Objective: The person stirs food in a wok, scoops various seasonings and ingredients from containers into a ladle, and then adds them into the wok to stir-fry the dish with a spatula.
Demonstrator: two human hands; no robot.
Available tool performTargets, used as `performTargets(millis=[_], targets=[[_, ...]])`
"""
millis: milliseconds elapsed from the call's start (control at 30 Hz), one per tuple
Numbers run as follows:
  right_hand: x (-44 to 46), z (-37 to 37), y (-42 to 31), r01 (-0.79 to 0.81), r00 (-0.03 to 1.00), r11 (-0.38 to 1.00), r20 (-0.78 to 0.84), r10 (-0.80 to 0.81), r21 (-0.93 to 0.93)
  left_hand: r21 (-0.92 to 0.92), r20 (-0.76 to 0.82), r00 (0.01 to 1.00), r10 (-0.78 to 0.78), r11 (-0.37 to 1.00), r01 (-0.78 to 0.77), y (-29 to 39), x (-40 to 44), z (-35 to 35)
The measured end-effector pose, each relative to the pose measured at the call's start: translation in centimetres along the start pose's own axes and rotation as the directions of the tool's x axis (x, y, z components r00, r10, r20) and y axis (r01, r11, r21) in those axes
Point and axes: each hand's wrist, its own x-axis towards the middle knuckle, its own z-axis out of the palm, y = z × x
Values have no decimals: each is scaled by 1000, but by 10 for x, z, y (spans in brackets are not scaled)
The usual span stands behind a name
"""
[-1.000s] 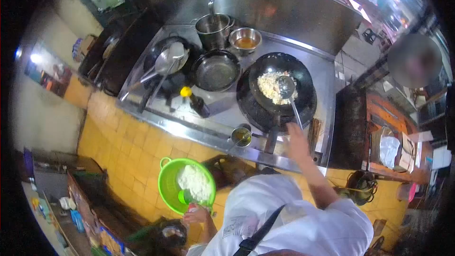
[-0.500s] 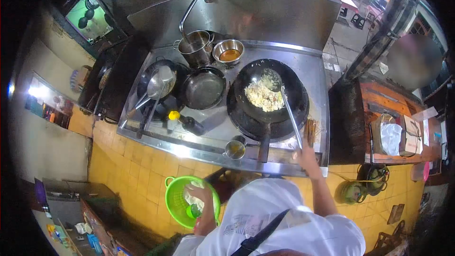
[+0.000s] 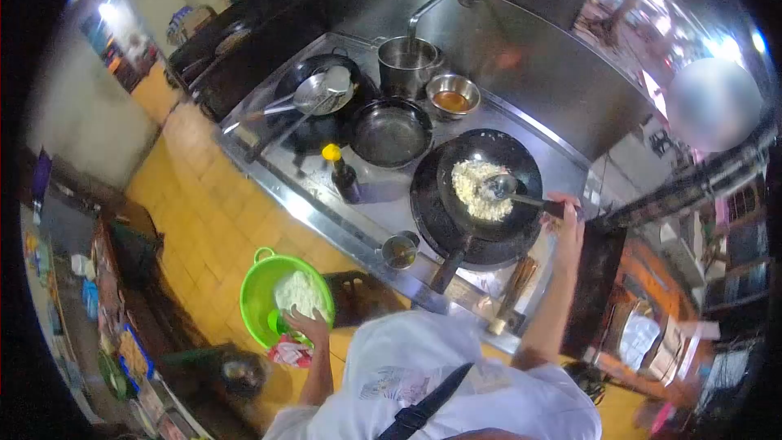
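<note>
My right hand is closed on the dark handle end of a ladle. The ladle's bowl rests in chopped, pale food inside a black wok, whose handle points toward me. At the lower left, a green basket holds a mound of white rice and a small green scoop. My left hand is at the basket's near side with its fingers spread, at the edge of the rice. A red and white cloth lies just beneath it.
On the steel stove stand a yellow-capped bottle, a metal cup, an empty black pan, a pot, a bowl of brown liquid and a strainer. A bundle of sticks lies right.
My left hand has drawn back from over the rice to the basket's near side. My right hand has moved up and right, and the ladle handle now points sideways. The whole view has turned.
</note>
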Motion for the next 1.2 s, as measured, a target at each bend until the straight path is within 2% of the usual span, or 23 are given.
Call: performTargets(millis=[33, 67, 100, 167, 200, 233, 267, 300, 333, 367, 433, 500, 567, 633, 667, 767, 833, 900, 967, 1033, 1067, 1133, 1200], targets=[[13, 12, 9, 83, 989, 959, -99, -113, -272, -60, -22, 1000, -5, 998, 4, 4, -4, -8], [27, 23, 11, 142, 975, 943, -120, -185, -300, -122, -48, 999, -7, 993, 1, 5, -7, -13], [42, 35, 2, 146, 979, 942, -90, -181, -303, -33, -40, 998, -43, 999, 42, -2, -13, -7], [67, 55, -20, 207, 927, 612, -47, -372, -763, -91, -93, 993, -70, 994, 62, -11, -27, 0], [83, 62, -21, 217, 930, 609, -29, -367, -763, -88, -94, 992, -88, 993, 80, -14, -35, -2], [101, 66, -24, 512, 794, 519, 147, -589, -685, -71, -84, 989, -121, 991, 115, -15, -41, -3], [116, 68, -28, 752, 575, 360, 282, -768, -552, -56, -73, 986, -151, 988, 147, -16, -46, -3], [126, 67, -25, 759, 570, 356, 290, -769, -546, -61, -74, 984, -160, 986, 156, -21, -52, -2], [135, 64, -16, 669, 743, 693, 274, -611, -268, -20, -70, 984, -164, 986, 163, -30, -61, -1], [145, 60, -8, 418, 852, 908, 331, -405, 34, 24, -66, 984, -168, 985, 170, -38, -70, -1], [156, 68, -18, 458, 861, 888, 272, -429, -49, -51, -132, 976, -172, 985, 166, -42, -82, -10], [148, 81, -47, 429, 883, 881, 112, -456, 201, 32, -155, 987, -33, 999, 39, -56, -93, -17], [135, 83, -53, 377, 922, 914, 29, -385, 152, 8, -84, 987, -135, 991, 136, -54, -106, -26], [127, 87, -38, 488, 865, 870, -173, -471, 71, 134, 10, 936, -351, 929, 346, -61, -112, -25], [139, 89, -4, 496, 842, 867, -219, -492, -42, 177, -23, 955, -296, 939, 295, -83, -117, -9], [143, 97, -27, 403, 910, 913, -136, -392, 65, 152, -5, 901, -433, 890, 429, -62, -108, -14], [139, 101, -46, 400, 909, 911, -172, -381, 100, 77, -66, 914, -400, 911, 404, -70, -99, 9], [130, 92, -37, 535, 808, 841, -244, -536, -76, -157, -84, 910, -406, 907, 391, -79, -100, 14], [146, 92, -3, 469, 838, 881, -281, -467, -63, -26, -90, 926, -366, 930, 365, -95, -99, 27], [160, 88, -14, 620, 655, 569, -42, -754, -540, 137, -149, 918, -368, 911, 388, -74, -93, 27], [139, 78, -18, 592, 665, 578, -65, -744, -561, 264, -176, 912, -370, 875, 406, -81, -96, 45], [130, 91, -42, 555, 819, 831, -156, -552, -29, 161, -142, 923, -357, 912, 377, -69, -93, 40], [135, 87, -3, 569, 815, 822, -146, -560, 20, 147, -107, 932, -345, 922, 358, -61, -93, 36]])
